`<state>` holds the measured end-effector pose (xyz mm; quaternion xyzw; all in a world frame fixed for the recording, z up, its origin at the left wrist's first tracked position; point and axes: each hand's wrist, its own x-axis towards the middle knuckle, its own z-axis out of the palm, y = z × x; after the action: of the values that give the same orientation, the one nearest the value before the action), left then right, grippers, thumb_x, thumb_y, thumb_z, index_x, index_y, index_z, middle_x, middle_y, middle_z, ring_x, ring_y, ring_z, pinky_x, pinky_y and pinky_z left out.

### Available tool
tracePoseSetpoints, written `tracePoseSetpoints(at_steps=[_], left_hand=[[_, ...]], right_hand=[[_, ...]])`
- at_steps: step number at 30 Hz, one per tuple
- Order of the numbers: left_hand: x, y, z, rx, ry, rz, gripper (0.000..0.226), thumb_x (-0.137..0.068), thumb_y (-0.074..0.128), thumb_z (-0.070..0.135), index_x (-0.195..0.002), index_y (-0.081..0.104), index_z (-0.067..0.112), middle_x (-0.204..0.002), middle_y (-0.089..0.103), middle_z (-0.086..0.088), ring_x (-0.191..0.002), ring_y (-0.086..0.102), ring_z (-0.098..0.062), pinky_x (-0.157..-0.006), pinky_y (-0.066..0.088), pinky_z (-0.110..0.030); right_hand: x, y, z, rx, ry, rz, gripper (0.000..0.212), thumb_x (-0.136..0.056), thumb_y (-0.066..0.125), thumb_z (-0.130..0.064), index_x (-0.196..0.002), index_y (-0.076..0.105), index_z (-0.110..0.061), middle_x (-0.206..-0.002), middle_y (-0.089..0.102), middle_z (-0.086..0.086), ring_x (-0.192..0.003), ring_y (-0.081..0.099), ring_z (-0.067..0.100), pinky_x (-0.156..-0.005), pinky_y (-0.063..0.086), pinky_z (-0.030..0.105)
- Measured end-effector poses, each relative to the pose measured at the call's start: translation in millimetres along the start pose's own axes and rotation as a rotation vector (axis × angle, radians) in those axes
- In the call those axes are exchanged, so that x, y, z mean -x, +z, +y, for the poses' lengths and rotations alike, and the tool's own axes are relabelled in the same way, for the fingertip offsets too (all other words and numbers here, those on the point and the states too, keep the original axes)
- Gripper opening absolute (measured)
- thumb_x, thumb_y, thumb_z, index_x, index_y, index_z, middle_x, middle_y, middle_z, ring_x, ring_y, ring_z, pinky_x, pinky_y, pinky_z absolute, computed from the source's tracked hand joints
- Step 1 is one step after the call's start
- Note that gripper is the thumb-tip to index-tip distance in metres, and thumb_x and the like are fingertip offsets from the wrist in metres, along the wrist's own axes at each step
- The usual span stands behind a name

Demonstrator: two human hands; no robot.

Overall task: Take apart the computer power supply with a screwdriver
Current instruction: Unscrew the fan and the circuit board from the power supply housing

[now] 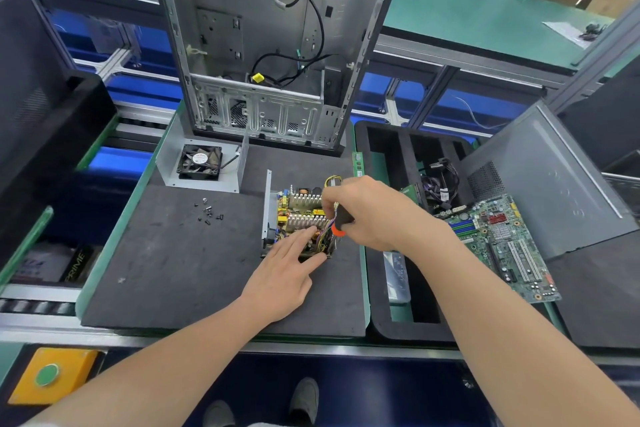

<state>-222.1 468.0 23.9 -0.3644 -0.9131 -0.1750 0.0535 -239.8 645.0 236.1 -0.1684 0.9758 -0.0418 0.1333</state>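
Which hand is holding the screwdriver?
The right hand: it grips the black-and-orange screwdriver above the power supply. The left hand holds nothing and rests flat on the power supply.

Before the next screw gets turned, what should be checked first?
1. Right hand grips the black-and-orange screwdriver: ok.
2. Left hand rests on the open power supply with silver heatsinks: ok.
3. Screwdriver tip seated on a screw: cannot tell, hidden among wires.
4. Small loose screws grouped on the dark foam mat: ok.
5. Grey metal cover with black fan set apart: ok.
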Motion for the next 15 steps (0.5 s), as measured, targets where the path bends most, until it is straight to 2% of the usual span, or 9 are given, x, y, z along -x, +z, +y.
tracePoseSetpoints(at_steps=[2, 5, 7, 9, 11, 13, 15], left_hand=[[0.1, -0.3, -0.4, 0.004, 0.003, 0.001, 0.048, -0.088, 0.066, 0.017, -0.134, 0.058, 0.028, -0.164, 0.028, -0.01, -0.15, 0.029, -0.031, -0.12, 0.031, -0.047], [-0.3, -0.7, 0.6, -0.001, -0.002, 0.008, 0.048, -0.088, 0.067, 0.018, -0.134, 0.058, 0.028, -0.163, 0.03, -0.01, -0.149, 0.029, -0.03, -0.119, 0.031, -0.047], [-0.4, -0.9, 0.8, -0.004, -0.002, 0.01, 0.049, -0.088, 0.068, 0.017, -0.134, 0.059, 0.028, -0.163, 0.032, -0.011, -0.149, 0.03, -0.03, -0.119, 0.03, -0.046], [0.0, -0.9, 0.8, 0.001, 0.003, 0.013, 0.048, -0.087, 0.068, 0.017, -0.134, 0.06, 0.027, -0.163, 0.033, -0.012, -0.149, 0.032, -0.031, -0.119, 0.031, -0.046], [0.4, -1.8, 1.4, 0.004, 0.002, 0.007, 0.048, -0.087, 0.068, 0.016, -0.133, 0.061, 0.026, -0.163, 0.033, -0.013, -0.149, 0.034, -0.032, -0.119, 0.032, -0.047], [0.2, -2.6, 1.5, 0.003, -0.003, -0.002, 0.047, -0.088, 0.067, 0.016, -0.133, 0.062, 0.025, -0.163, 0.033, -0.013, -0.149, 0.034, -0.033, -0.119, 0.032, -0.046], [0.2, -3.2, 1.8, -0.001, -0.005, -0.004, 0.047, -0.088, 0.068, 0.016, -0.134, 0.062, 0.025, -0.163, 0.033, -0.013, -0.149, 0.034, -0.033, -0.12, 0.029, -0.045]], right_hand=[[-1.0, -0.8, 0.0, -0.007, -0.039, -0.042, 0.035, -0.079, 0.066, 0.001, -0.103, 0.065, -0.024, -0.101, 0.06, -0.001, -0.092, 0.056, 0.021, -0.074, 0.055, 0.041], [-0.9, 3.0, -2.6, 0.025, 0.016, -0.036, 0.032, -0.076, 0.068, -0.004, -0.101, 0.061, -0.023, -0.101, 0.057, 0.0, -0.091, 0.056, 0.023, -0.068, 0.054, 0.039], [-1.9, 5.1, -2.2, 0.101, 0.132, 0.012, 0.02, -0.078, 0.07, -0.019, -0.09, 0.054, -0.021, -0.092, 0.057, 0.001, -0.084, 0.061, 0.028, -0.063, 0.053, 0.037], [-3.5, 7.3, -1.4, 0.104, 0.259, 0.037, 0.033, -0.082, 0.07, -0.04, -0.075, 0.044, -0.021, -0.079, 0.053, 0.002, -0.073, 0.06, 0.031, -0.06, 0.051, 0.035], [-5.5, 9.7, -2.3, 0.051, 0.334, 0.068, 0.045, -0.089, 0.065, -0.054, -0.07, 0.041, -0.02, -0.073, 0.048, 0.003, -0.068, 0.056, 0.032, -0.061, 0.048, 0.034], [-7.4, 11.4, -3.4, 0.049, 0.335, 0.083, 0.04, -0.097, 0.06, -0.049, -0.077, 0.049, -0.017, -0.074, 0.049, 0.006, -0.073, 0.058, 0.033, -0.066, 0.052, 0.036], [-7.6, 10.5, -4.0, 0.042, 0.266, 0.074, 0.025, -0.098, 0.062, -0.034, -0.086, 0.056, -0.014, -0.081, 0.059, 0.009, -0.081, 0.066, 0.036, -0.072, 0.06, 0.041]])
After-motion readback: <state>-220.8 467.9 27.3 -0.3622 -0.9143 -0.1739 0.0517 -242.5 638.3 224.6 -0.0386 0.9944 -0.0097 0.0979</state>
